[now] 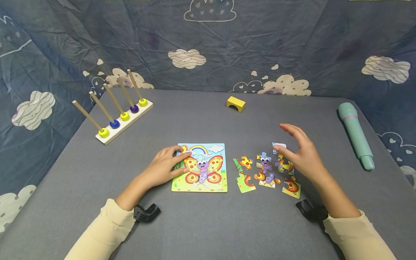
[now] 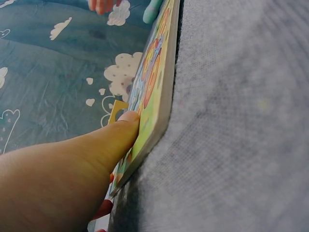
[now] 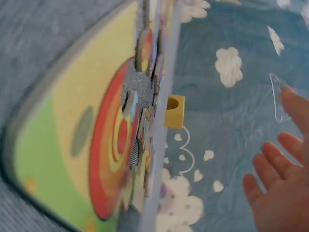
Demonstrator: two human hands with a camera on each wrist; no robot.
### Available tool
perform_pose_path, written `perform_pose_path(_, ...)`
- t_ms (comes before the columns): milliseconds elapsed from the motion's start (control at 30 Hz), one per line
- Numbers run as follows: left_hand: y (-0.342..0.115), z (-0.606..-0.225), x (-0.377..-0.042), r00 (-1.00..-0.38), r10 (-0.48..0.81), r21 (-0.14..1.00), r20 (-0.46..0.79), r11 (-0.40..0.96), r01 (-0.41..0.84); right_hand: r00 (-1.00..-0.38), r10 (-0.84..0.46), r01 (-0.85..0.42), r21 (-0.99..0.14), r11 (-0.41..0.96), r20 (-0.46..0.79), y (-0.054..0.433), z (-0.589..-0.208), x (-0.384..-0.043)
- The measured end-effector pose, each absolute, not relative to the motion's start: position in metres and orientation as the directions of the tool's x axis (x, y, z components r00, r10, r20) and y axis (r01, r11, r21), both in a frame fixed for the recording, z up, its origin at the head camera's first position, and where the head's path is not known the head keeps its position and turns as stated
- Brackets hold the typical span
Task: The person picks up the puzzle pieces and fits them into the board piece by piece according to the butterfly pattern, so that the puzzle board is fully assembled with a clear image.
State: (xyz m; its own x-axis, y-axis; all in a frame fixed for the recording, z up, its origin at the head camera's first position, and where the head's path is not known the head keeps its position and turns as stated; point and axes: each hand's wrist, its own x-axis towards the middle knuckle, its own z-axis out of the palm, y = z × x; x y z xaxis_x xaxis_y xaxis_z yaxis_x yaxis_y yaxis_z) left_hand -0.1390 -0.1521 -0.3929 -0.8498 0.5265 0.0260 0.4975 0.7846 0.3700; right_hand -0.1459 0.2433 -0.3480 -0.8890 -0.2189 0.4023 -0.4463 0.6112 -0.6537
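Observation:
A square butterfly picture board (image 1: 203, 180) lies flat on the grey table, its edge seen side-on in the left wrist view. My left hand (image 1: 165, 164) rests on the left part of the board, and its thumb (image 2: 123, 128) touches the printed face. Right of the board lie several loose jigsaw pieces with butterfly parts, among them a green and red piece (image 1: 245, 183) and a corner piece (image 1: 291, 187). Over the far right pieces hovers my right hand (image 1: 303, 153), thumb and fingers spread apart, holding nothing; it partly hides those pieces.
At the back left stands a white peg stand (image 1: 125, 124) with wooden rods and yellow and blue rings. A yellow arched block (image 1: 236, 103) sits at the back middle. Along the right side lies a mint-green microphone-shaped toy (image 1: 356, 135). Cloud-patterned cloth (image 1: 211, 39) hangs behind the table.

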Motion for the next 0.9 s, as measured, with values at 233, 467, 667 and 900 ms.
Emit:
perform_pose_path(233, -0.152, -0.394, -0.139, -0.851, 0.525, 0.371, 0.027, 0.785, 0.496, -0.91, -0.209, -0.408, -0.685, 0.603, 0.358, 0.259, -0.364, -0.153)
perform_pose_path(467, -0.152, -0.394, -0.139, -0.852, 0.524, 0.372, 0.024, 0.786, 0.494, -0.939, -0.213, -0.345, -0.704, 0.621, 0.272, 0.271, -0.378, -0.158)
perform_pose_path(667, -0.153, -0.395, -0.139, -0.85, 0.527, 0.378, 0.027, 0.782, 0.496, -0.963, -0.215, -0.266, -0.71, 0.651, 0.164, 0.278, -0.389, -0.161)
perform_pose_path(900, -0.153, -0.396, -0.139, -0.847, 0.53, 0.37, 0.034, 0.781, 0.503, -0.97, -0.241, -0.197, -0.678, 0.708, 0.03, 0.286, -0.393, -0.166)
